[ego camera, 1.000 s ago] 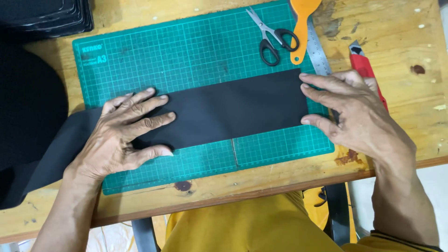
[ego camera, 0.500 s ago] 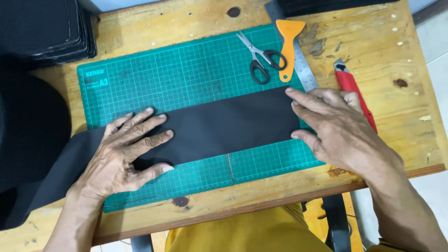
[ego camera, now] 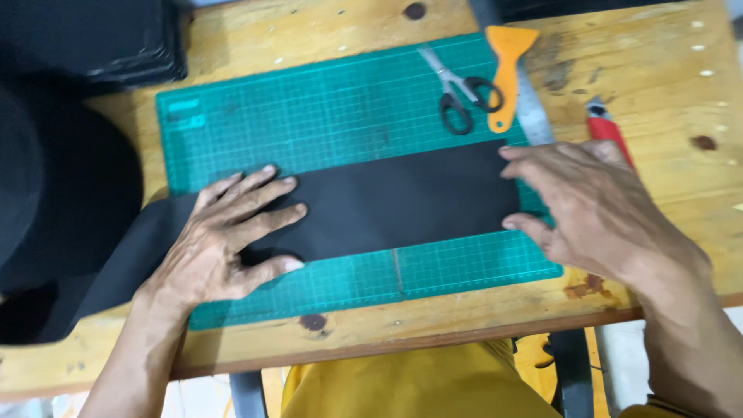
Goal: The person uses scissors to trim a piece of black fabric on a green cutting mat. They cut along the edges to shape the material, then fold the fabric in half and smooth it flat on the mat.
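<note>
Left hand point(ego camera: 224, 240) and right hand point(ego camera: 588, 201), fingers spread flat and gripping nothing, press a black rectangular sheet strip point(ego camera: 387, 205) onto the green gridded cutting mat point(ego camera: 325, 116). Step: apparently aligning the sheet; cutting calls for the black-handled scissors point(ego camera: 460, 97).

view: single head camera, worn by the person
angle: looks steeply down on the bench point(ego camera: 348, 333), near edge at bottom
distance: close, arm's reach; frame holds the green mat point(ego camera: 325, 116) and both hands
blur: slight
shared views: none, one view only
</note>
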